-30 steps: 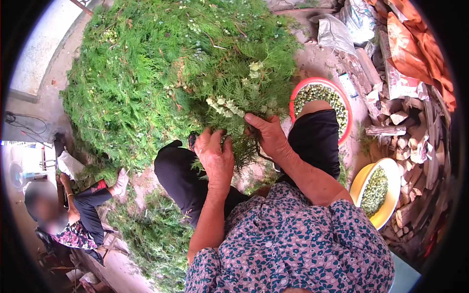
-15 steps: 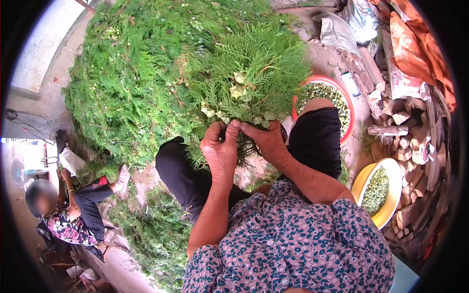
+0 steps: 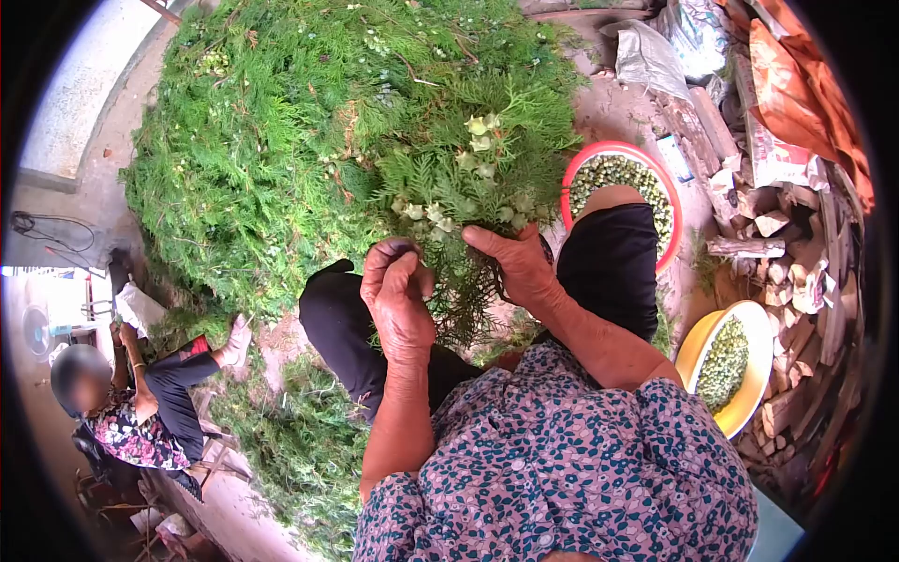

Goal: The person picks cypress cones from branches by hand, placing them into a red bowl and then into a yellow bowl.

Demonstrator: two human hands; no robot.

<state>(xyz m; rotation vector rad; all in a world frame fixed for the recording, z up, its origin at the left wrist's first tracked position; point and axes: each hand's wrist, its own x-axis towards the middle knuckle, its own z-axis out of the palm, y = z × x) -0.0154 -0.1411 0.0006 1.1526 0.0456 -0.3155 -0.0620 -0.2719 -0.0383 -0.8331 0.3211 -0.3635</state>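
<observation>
A leafy green branch (image 3: 440, 178) with pale green cones (image 3: 479, 140) is held over my lap by my right hand (image 3: 520, 267), its fingers wrapped round the stems and its thumb on top. Just left of the branch, my left hand (image 3: 398, 295) has its fingers curled together; what they hold, if anything, is hidden. The branch overlaps the near edge of a big heap of green branches (image 3: 253, 159).
Right of my knee stands a red-rimmed basin (image 3: 676, 220) of green cones, and a yellow basin (image 3: 755, 375) with more sits nearer. Split firewood (image 3: 796, 337) is stacked at the right. Another person (image 3: 140, 421) sits at the lower left.
My left hand has drawn back from the cones, down and to the left, away from my right thumb. The held branch has tilted and shifted slightly.
</observation>
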